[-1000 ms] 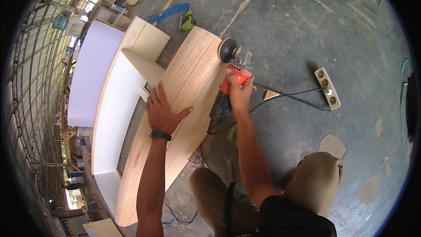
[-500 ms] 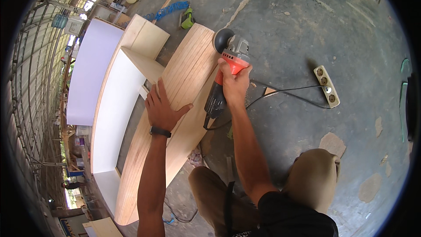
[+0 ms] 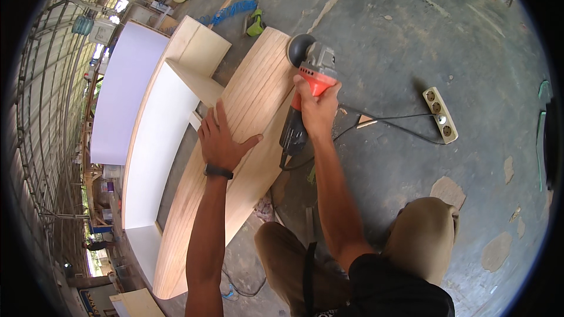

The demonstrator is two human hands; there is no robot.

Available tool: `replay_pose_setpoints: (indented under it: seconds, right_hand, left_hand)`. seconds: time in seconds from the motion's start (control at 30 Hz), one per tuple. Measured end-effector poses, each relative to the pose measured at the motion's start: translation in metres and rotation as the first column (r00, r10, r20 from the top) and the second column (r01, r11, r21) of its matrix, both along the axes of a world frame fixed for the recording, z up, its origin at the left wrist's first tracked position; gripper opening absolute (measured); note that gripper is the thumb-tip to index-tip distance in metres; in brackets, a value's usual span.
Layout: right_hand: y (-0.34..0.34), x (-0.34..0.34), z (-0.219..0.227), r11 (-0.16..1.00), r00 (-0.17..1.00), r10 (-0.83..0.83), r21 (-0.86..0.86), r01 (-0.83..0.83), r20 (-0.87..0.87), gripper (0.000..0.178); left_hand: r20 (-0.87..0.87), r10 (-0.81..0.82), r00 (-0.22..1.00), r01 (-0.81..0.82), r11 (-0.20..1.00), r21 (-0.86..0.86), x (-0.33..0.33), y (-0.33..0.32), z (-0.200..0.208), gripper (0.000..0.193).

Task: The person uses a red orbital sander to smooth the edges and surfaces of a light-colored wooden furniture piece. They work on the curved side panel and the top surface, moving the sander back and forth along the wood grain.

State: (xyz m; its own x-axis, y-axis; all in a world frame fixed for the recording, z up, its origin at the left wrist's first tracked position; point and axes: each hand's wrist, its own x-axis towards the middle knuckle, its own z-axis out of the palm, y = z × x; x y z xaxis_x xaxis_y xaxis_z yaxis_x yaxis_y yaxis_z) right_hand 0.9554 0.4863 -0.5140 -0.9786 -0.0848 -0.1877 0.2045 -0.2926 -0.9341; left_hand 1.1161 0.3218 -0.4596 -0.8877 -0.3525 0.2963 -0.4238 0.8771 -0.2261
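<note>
My right hand (image 3: 319,108) is wrapped round the red and black body of an angle grinder (image 3: 318,76). The grinder's round dark disc (image 3: 301,50) meets the far right edge of a long curved wooden panel (image 3: 258,73) with a striped, light-brown face. Spread out on that panel, my left hand (image 3: 224,144) lies with its fingers and thumb apart, holding nothing. A dark band (image 3: 218,171) circles my left wrist. From the tool's lower end a black cord (image 3: 336,136) runs along the floor to a pale power strip (image 3: 440,115).
Left of the panel stands a curved white and plywood cabinet piece (image 3: 158,135), with a lilac panel (image 3: 126,94) behind it. A green tool (image 3: 255,23) and a coiled blue hose (image 3: 235,10) lie beyond. Pale patches mark the grey concrete floor (image 3: 388,47).
The whole view has shifted slightly. My right hand and the grinder keep nearly the same place at the panel's edge, and my left hand stays flat on the wood.
</note>
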Motion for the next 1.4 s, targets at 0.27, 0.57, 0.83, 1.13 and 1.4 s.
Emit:
replay_pose_setpoints:
  seconds: [0.27, 0.57, 0.83, 1.13, 1.4]
  right_hand:
    - [-0.006, 0.021, -0.093, 0.888, 0.976, 0.024, -0.454, 0.078, 0.216, 0.058]
    - [-0.009, -0.001, -0.08, 0.931, 0.99, -0.054, -0.353, 0.096, 0.127, 0.047]
    - [-0.019, 0.052, -0.111, 0.877, 0.988, 0.0, -0.475, 0.073, 0.151, 0.044]
    - [-0.02, 0.051, -0.12, 0.857, 0.997, -0.077, -0.511, 0.069, 0.005, 0.05]
    - [-0.022, 0.069, -0.145, 0.932, 0.974, -0.021, -0.357, -0.063, -0.225, 0.05]
  left_hand:
    - [-0.001, -0.008, 1.0, 0.008, 1.0, -0.005, -0.007, 0.005, 0.005, 0.136]
    - [0.009, 0.009, 1.0, -0.009, 1.0, 0.024, -0.012, 0.006, 0.007, 0.136]
    - [-0.013, -0.037, 0.999, 0.037, 0.999, -0.033, -0.007, 0.004, 0.003, 0.136]
    - [0.002, -0.071, 0.997, 0.071, 0.997, -0.035, -0.009, 0.008, 0.008, 0.132]
    - [0.031, -0.031, 0.999, 0.031, 1.0, -0.001, -0.008, 0.005, 0.001, 0.129]
